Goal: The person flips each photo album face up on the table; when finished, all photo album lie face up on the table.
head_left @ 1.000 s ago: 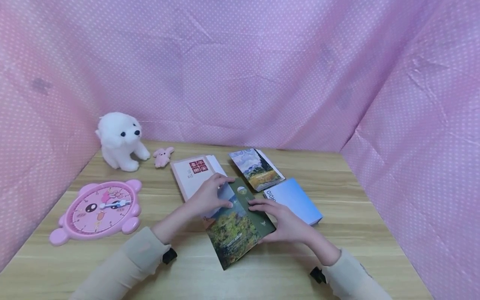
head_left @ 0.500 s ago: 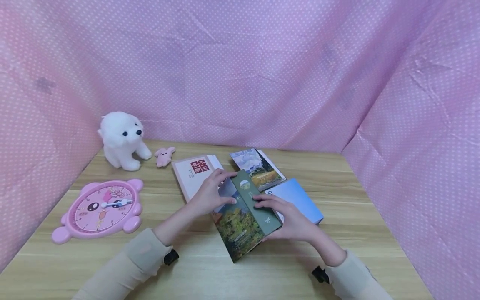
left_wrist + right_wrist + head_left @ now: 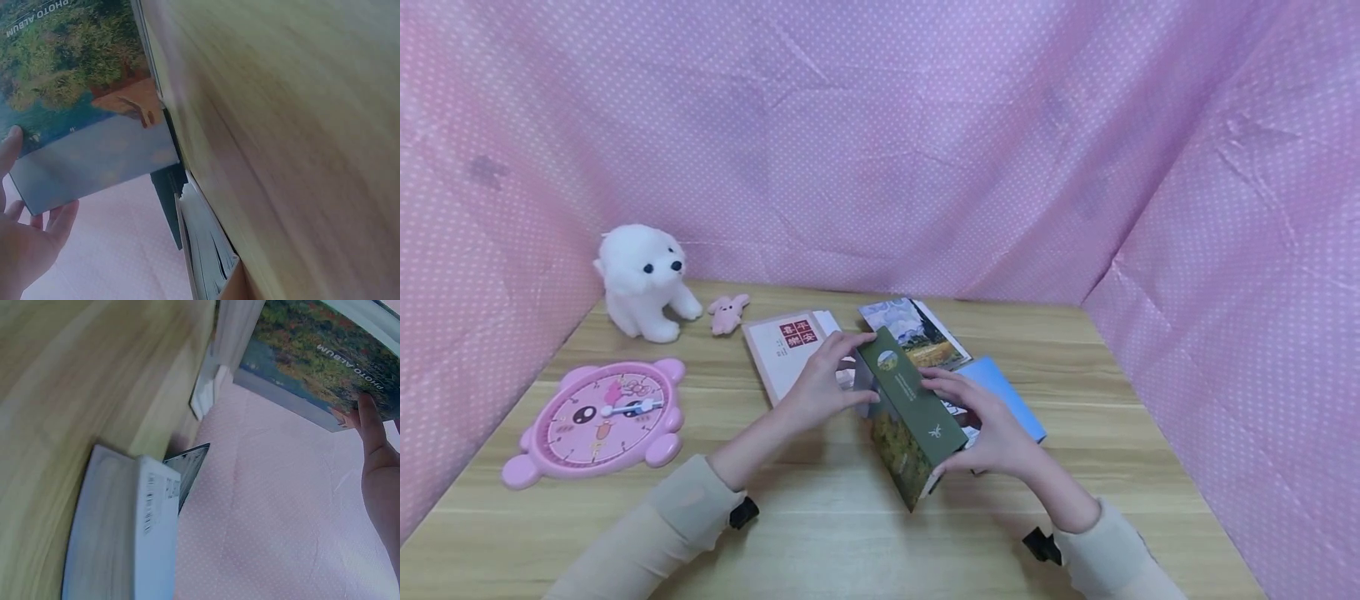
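Both hands hold a photo album (image 3: pixel 913 396) with a dark green spine and a painted landscape cover, tilted so its spine faces up. My left hand (image 3: pixel 827 375) grips the album's far end, thumb on the cover, as the left wrist view also shows. At the near end my right hand (image 3: pixel 992 429) grips it, thumb low and fingers over the spine side; the right wrist view shows the words on the cover. Under and behind the album lie a pale book with red characters (image 3: pixel 775 358), a painting-covered album (image 3: pixel 906 329) and a blue book (image 3: pixel 1007 400), partly hidden.
On the left of the wooden table (image 3: pixel 820 542) lies a pink toy clock (image 3: pixel 602 417). Behind it sit a white plush dog (image 3: pixel 643 287) and a small pink toy (image 3: pixel 727 314). Pink dotted cloth (image 3: pixel 880 150) hangs around the back and sides.
The photo album has tipped from lying nearly flat to standing on edge, its green spine rising and shifting slightly right. Both hands moved with it. The other books stay put.
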Tool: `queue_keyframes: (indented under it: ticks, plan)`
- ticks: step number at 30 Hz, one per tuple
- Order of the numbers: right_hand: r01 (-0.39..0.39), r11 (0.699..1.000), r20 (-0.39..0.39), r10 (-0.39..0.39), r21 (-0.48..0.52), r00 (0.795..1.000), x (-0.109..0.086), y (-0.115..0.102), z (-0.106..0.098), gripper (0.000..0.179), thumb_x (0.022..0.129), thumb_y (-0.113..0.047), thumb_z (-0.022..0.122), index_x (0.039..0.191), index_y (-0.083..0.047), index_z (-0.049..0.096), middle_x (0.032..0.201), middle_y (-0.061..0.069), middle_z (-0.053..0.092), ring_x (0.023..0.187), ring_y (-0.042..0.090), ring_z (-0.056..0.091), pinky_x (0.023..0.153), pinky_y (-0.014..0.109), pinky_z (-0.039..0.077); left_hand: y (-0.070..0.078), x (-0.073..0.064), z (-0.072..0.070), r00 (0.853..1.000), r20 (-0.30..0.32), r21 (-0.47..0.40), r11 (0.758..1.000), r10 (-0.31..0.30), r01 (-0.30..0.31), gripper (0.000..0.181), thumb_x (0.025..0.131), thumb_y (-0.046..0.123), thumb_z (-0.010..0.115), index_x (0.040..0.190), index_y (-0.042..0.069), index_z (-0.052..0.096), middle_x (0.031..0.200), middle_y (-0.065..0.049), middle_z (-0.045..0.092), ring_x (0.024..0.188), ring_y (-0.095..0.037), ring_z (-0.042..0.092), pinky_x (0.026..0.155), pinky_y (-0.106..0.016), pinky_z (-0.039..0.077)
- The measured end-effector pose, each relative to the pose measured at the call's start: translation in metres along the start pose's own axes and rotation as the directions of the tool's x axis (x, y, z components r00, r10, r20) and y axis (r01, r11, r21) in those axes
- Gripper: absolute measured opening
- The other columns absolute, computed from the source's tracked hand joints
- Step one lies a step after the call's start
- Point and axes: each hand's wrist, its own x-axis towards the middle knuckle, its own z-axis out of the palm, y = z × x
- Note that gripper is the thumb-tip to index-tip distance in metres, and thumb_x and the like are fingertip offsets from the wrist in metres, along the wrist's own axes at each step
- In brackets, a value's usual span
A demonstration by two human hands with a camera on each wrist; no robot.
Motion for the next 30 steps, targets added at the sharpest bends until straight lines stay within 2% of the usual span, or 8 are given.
queue_keyframes:
  ticks: [4,8,13,16,19,24,30]
  plan:
    - [0.018,1.000,-0.003,-0.018,0.003,1.000,0.000,-0.001,0.000,0.096,0.055,-0.011,0.091,0.137,0.002,0.042,0.143,0.023,0.038,0.128,0.014,0.046,0.072,0.030,0.059,0.000,0.000,0.002,1.000,-0.022,-0.021,1.000,0.014,-0.015,0.083,0.062,0.013,0.087,0.135,0.011,0.048,0.124,-0.008,0.050,0.104,-0.021,0.056,0.089,-0.024,0.052]
    - [0.021,1.000,0.007,-0.021,0.011,1.000,0.001,0.000,0.000,0.096,0.056,-0.011,0.091,0.138,0.002,0.041,0.144,0.022,0.037,0.129,0.015,0.045,0.072,0.032,0.059,0.001,0.000,0.002,0.999,-0.046,-0.032,0.999,0.020,-0.022,0.082,0.061,0.016,0.088,0.134,0.012,0.050,0.122,-0.006,0.052,0.103,-0.020,0.056,0.089,-0.030,0.053]
    - [0.001,1.000,0.019,-0.001,-0.012,1.000,0.002,-0.001,0.000,0.095,0.059,-0.014,0.090,0.139,-0.003,0.041,0.147,0.017,0.036,0.128,0.017,0.044,0.073,0.032,0.059,0.004,0.001,0.000,0.996,-0.079,0.043,0.998,0.045,-0.041,0.081,0.060,0.022,0.088,0.132,0.013,0.052,0.116,-0.003,0.057,0.102,-0.017,0.057,0.089,-0.031,0.053]
    - [-0.021,0.999,0.028,0.022,-0.045,0.999,0.004,-0.004,0.000,0.097,0.058,-0.021,0.091,0.140,-0.007,0.041,0.148,0.012,0.037,0.128,0.020,0.044,0.075,0.031,0.058,0.005,0.001,-0.001,0.994,-0.093,0.101,0.994,0.050,-0.041,0.083,0.060,0.027,0.089,0.133,0.014,0.051,0.114,-0.001,0.059,0.100,-0.015,0.057,0.084,-0.031,0.053]
    - [-0.047,0.997,0.050,0.050,-0.066,0.997,0.006,-0.008,-0.001,0.099,0.057,-0.025,0.091,0.141,-0.011,0.041,0.149,0.009,0.037,0.128,0.020,0.044,0.076,0.031,0.058,0.006,0.000,-0.002,0.995,-0.092,0.116,0.993,0.034,-0.023,0.087,0.059,0.028,0.089,0.135,0.015,0.049,0.112,-0.001,0.061,0.095,-0.015,0.058,0.075,-0.032,0.053]
    - [-0.083,0.996,0.096,0.087,-0.041,0.992,0.008,-0.010,0.002,0.102,0.055,-0.023,0.092,0.142,-0.009,0.039,0.149,0.015,0.035,0.131,0.020,0.041,0.081,0.032,0.057,0.005,-0.002,-0.004,0.998,-0.065,0.080,0.997,0.009,-0.004,0.092,0.059,0.027,0.089,0.139,0.015,0.044,0.109,-0.003,0.060,0.087,-0.017,0.061,0.075,-0.033,0.056]
    - [-0.097,0.995,0.114,0.099,-0.019,0.989,0.014,-0.022,0.011,0.100,0.054,-0.011,0.092,0.139,0.000,0.039,0.147,0.019,0.036,0.128,0.031,0.044,0.083,0.034,0.056,-0.001,-0.004,-0.004,0.999,-0.014,-0.044,0.998,-0.037,0.036,0.094,0.061,0.019,0.089,0.141,0.014,0.040,0.117,-0.008,0.056,0.090,-0.022,0.065,0.083,-0.027,0.055]
